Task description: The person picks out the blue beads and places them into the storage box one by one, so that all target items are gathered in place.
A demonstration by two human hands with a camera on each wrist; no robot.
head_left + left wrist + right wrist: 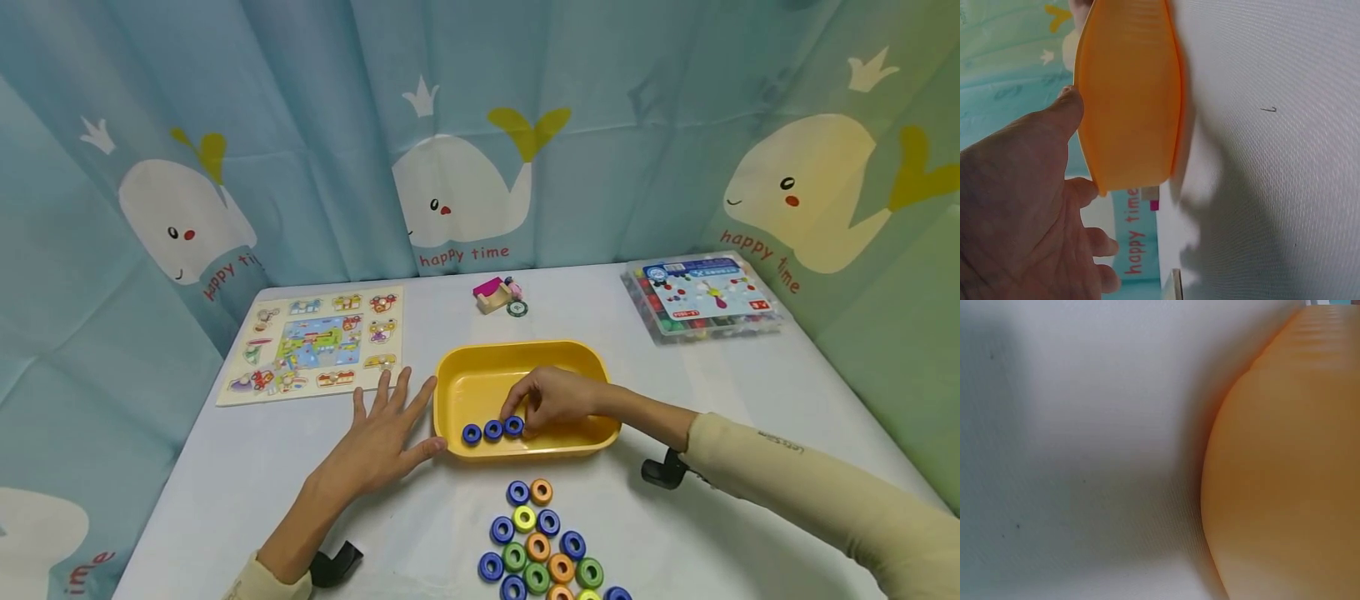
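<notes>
Three small blue rings sit in a row along the near inner side of the yellow plastic tray. My right hand reaches in over the right side and pinches the rightmost blue ring between thumb and fingers. To its left are the middle blue ring and the left blue ring. With fingers spread, my left hand lies at the tray's left side, its thumb at the rim. In the left wrist view, that thumb meets the rim. The right wrist view shows only the tray's outer wall.
Several blue, orange, yellow and green rings lie in a cluster before the tray. A wooden picture puzzle board is at back left. Behind the tray are small toy pieces; a clear box of colourful parts stands at back right.
</notes>
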